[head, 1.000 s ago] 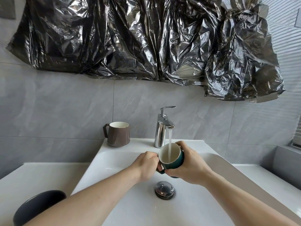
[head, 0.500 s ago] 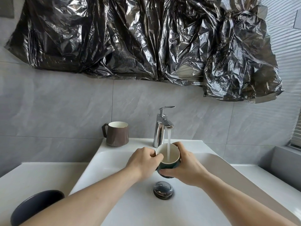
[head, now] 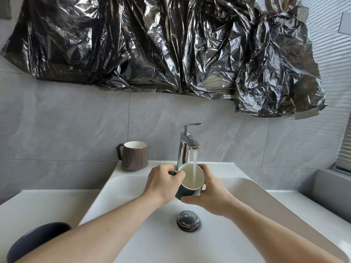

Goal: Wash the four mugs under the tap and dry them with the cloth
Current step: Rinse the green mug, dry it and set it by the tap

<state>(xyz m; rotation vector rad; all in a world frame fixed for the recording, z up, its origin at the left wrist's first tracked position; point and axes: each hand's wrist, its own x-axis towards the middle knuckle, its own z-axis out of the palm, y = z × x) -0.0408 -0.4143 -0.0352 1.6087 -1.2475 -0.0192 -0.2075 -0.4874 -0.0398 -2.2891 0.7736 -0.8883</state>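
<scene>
Tilting further under the tap [head: 187, 147] at frame centre, the green mug [head: 187, 192] I'm gripping with my left hand [head: 161, 184] and right hand [head: 209, 194] is filling

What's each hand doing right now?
Left hand: grips the green mug at its handle side.
Right hand: holds the same mug's body.

Green mug [head: 187, 192] under running tap [head: 187, 144]

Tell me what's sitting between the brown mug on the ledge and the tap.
Nothing: in the head view, only bare white sink ledge lies between the brown mug and the tap.
</scene>
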